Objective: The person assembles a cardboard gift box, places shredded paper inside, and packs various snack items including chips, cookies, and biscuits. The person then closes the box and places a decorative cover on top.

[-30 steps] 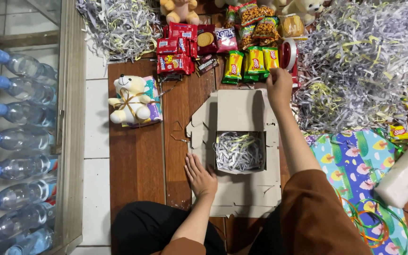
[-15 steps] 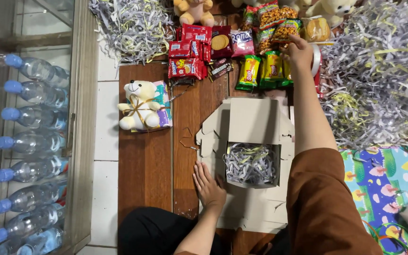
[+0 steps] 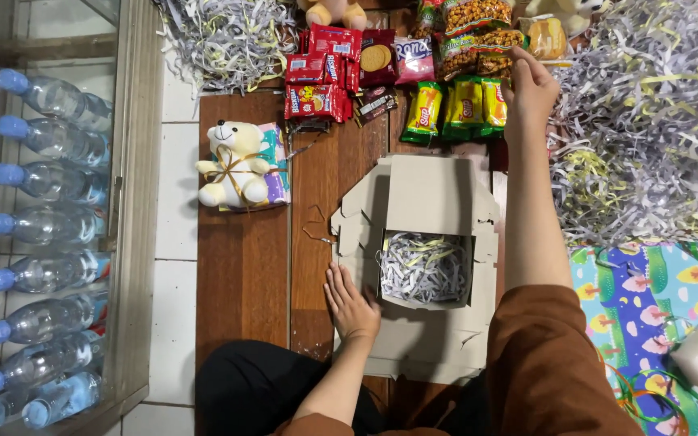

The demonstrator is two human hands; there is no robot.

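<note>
An open cardboard box (image 3: 434,194) lies on a low wooden table (image 3: 244,274), part filled with shredded paper (image 3: 423,266). My left hand (image 3: 351,303) rests flat on the box's left flap. My right hand (image 3: 531,87) reaches far forward, fingers curled over a bag of nuts (image 3: 478,42) beside green-yellow snack packets (image 3: 458,109); whether it grips one I cannot tell. Red biscuit packs (image 3: 321,81) lie to the left of them.
A white teddy bear on a gift pack (image 3: 236,165) lies left of the box. Heaps of shredded paper (image 3: 656,121) lie at the right and top left. Water bottles (image 3: 42,226) fill a glass case at left. A colourful mat (image 3: 656,315) is at lower right.
My right hand has moved further forward from the green-yellow packets to the snack bags behind them. The view has shifted. My left hand stays on the box flap.
</note>
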